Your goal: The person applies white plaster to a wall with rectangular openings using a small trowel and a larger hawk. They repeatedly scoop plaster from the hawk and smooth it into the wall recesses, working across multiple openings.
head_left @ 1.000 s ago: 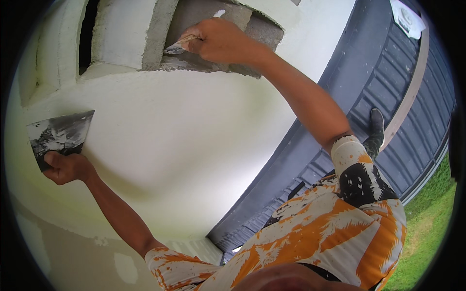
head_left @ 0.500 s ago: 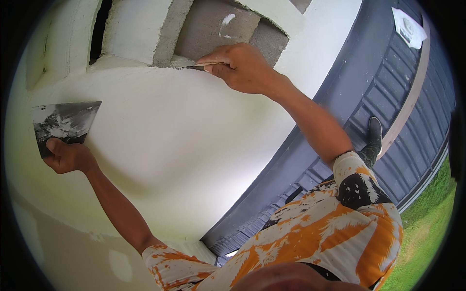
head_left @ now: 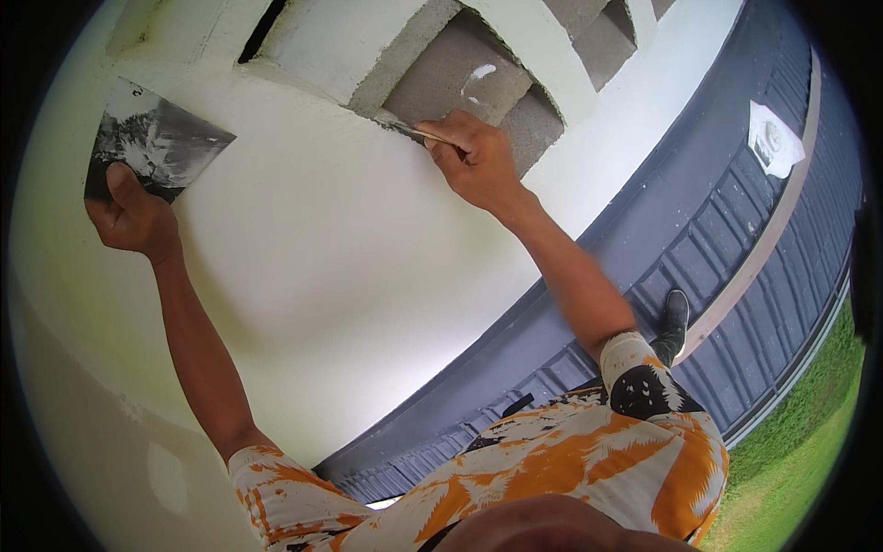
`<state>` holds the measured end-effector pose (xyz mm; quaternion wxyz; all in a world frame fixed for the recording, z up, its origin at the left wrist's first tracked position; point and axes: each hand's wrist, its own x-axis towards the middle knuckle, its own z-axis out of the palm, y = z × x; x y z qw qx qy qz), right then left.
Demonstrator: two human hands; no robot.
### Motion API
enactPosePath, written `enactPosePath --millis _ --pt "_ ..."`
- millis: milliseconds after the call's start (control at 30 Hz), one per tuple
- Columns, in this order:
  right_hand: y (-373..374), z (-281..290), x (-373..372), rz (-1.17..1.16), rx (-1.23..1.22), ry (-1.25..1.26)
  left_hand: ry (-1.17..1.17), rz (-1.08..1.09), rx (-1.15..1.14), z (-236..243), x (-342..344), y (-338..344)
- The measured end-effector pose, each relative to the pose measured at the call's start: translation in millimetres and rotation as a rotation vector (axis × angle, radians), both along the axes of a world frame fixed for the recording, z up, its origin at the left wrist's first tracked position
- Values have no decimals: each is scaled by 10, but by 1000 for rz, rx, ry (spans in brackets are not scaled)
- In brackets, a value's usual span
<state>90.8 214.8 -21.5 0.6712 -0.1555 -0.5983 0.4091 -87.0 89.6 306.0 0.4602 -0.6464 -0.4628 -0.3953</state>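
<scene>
My left hand [head_left: 138, 216] grips a dark, flat, four-sided plate [head_left: 164, 138] smeared with white filler, thumb on its face, held out in front of the white wall [head_left: 331, 230]. Closed around a thin-bladed putty knife [head_left: 425, 135], my right hand [head_left: 483, 166] is at the lower edge of a recess [head_left: 455, 69] in the wall. The knife shows nearly edge-on, its blade along the recess's rough lower-left corner. Inside the recess is bare grey-brown block with a white smear. My palm hides most of the knife's handle.
More recesses [head_left: 602, 41] line the upper wall. To the right runs a dark grey ribbed roof [head_left: 708, 248] with a wooden batten [head_left: 759, 253] along it. A white sheet [head_left: 774, 140] with a grey lump lies there, and my shoe [head_left: 676, 313] rests near the batten. Grass [head_left: 791, 405] lies beyond the roof edge.
The view has swung, shifting the wall openings right and down in the picture. My left hand has moved up with the plate, which has turned clockwise. The knife stays at the same recess corner.
</scene>
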Motion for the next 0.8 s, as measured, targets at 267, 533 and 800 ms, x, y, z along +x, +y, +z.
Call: enactPosePath --millis 267,533,800 --pt "-98 8 57 -69 -35 -139 -33 -98 -86 -7 9 -65" --pt "-134 28 151 -268 106 -548 -88 -81 -103 -24 63 -97" --pt "-95 18 75 -165 87 -306 -110 -71 -120 -4 73 -91"
